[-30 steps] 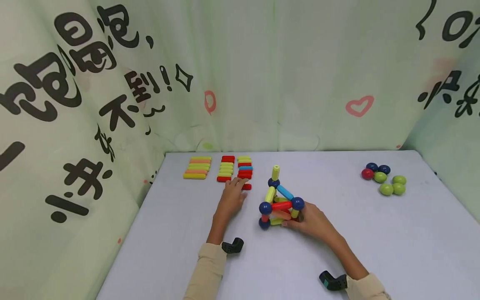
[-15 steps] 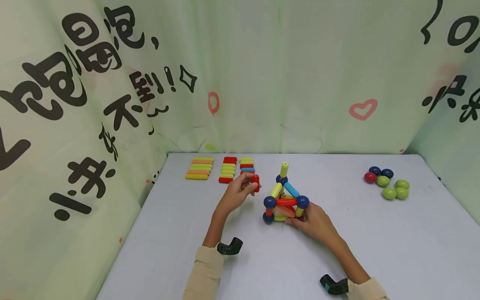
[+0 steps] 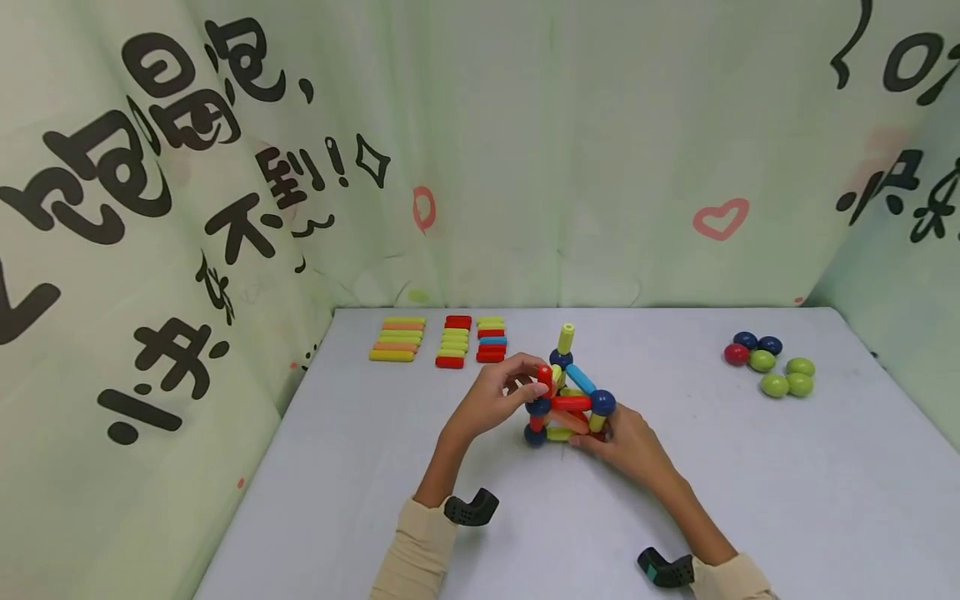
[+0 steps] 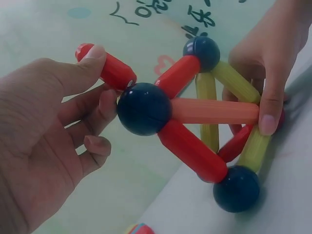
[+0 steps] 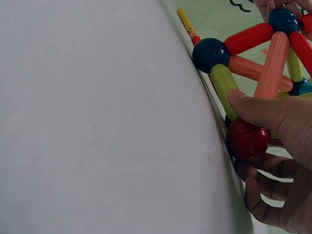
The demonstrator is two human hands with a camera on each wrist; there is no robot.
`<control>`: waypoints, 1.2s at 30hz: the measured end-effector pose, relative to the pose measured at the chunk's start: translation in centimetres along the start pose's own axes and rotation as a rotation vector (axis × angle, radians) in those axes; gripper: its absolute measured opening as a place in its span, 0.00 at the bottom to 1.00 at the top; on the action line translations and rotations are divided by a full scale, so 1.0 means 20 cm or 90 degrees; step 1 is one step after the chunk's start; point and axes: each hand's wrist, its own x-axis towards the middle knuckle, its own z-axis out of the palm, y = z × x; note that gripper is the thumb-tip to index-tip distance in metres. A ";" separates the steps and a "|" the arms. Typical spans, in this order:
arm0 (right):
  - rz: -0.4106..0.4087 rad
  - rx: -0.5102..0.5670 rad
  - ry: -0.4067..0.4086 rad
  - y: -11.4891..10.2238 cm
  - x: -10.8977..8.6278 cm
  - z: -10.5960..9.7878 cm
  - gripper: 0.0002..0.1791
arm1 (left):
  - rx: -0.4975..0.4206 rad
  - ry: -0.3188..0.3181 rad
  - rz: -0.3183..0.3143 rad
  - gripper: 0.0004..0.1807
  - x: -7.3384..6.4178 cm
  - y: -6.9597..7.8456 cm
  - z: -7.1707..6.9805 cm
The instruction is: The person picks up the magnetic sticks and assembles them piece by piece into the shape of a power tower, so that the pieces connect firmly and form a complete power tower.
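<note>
My left hand [image 3: 491, 400] pinches a short red stick [image 4: 118, 72] between thumb and fingers. The stick's lower end is right at a dark blue ball [image 4: 145, 109], an upper corner of a ball-and-stick frame [image 3: 572, 403]. Red, orange, yellow-green and light blue sticks join that frame's balls, and one yellow-green stick [image 3: 566, 338] stands upright at its back. At the frame's lower right, my right hand [image 3: 633, 446] grips it. The right wrist view has the thumb on a yellow-green stick [image 5: 224, 90], with fingers curled by a dark red ball [image 5: 247, 140].
Behind the left hand, sticks lie in three columns: long yellow and orange ones [image 3: 397, 339], red and yellow-green ones [image 3: 453, 340], and mixed short ones [image 3: 491, 340]. Several loose green, blue and red balls [image 3: 774, 384] sit at the table's back right. A printed curtain [image 3: 600, 167] hangs behind.
My left hand took a red stick from the right-hand column, then carried it right and upright to the frame's upper left ball. The right hand keeps its hold.
</note>
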 end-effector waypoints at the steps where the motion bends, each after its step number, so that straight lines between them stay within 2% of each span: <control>1: 0.000 0.000 -0.001 0.00 0.00 0.00 0.34 | 0.002 -0.002 0.001 0.15 0.00 0.00 0.00; 8: -0.003 -0.005 0.003 -0.01 0.00 0.00 0.34 | -0.019 -0.022 0.006 0.15 0.00 -0.02 -0.01; 14: 0.003 -0.006 -0.003 -0.01 0.00 0.00 0.34 | -0.073 -0.027 -0.020 0.15 -0.01 -0.02 -0.01; 18: 0.013 0.002 -0.005 -0.01 0.00 -0.01 0.32 | -0.068 -0.012 -0.021 0.16 -0.01 -0.04 -0.02; 21: 0.021 0.010 -0.006 -0.02 0.01 -0.01 0.31 | -0.048 0.035 -0.033 0.16 -0.01 -0.08 -0.04; 23: 0.026 0.010 -0.006 -0.02 0.01 -0.01 0.31 | -0.005 0.095 -0.067 0.15 -0.02 -0.12 -0.07; 25: 0.027 0.008 -0.005 -0.02 0.02 0.00 0.31 | 0.072 0.175 -0.122 0.12 -0.04 -0.17 -0.11; 27: 0.032 0.006 -0.001 -0.02 0.03 0.00 0.30 | 0.168 0.248 -0.198 0.11 -0.05 -0.24 -0.14; 29: 0.044 0.002 0.010 -0.02 0.04 0.01 0.29 | 0.262 0.294 -0.270 0.11 -0.06 -0.30 -0.18; 32: 0.065 0.005 0.036 -0.02 0.05 0.01 0.28 | 0.354 0.300 -0.343 0.14 -0.05 -0.40 -0.22; 36: 0.095 0.006 0.076 -0.03 0.08 0.03 0.30 | 0.391 0.254 -0.378 0.17 -0.05 -0.47 -0.24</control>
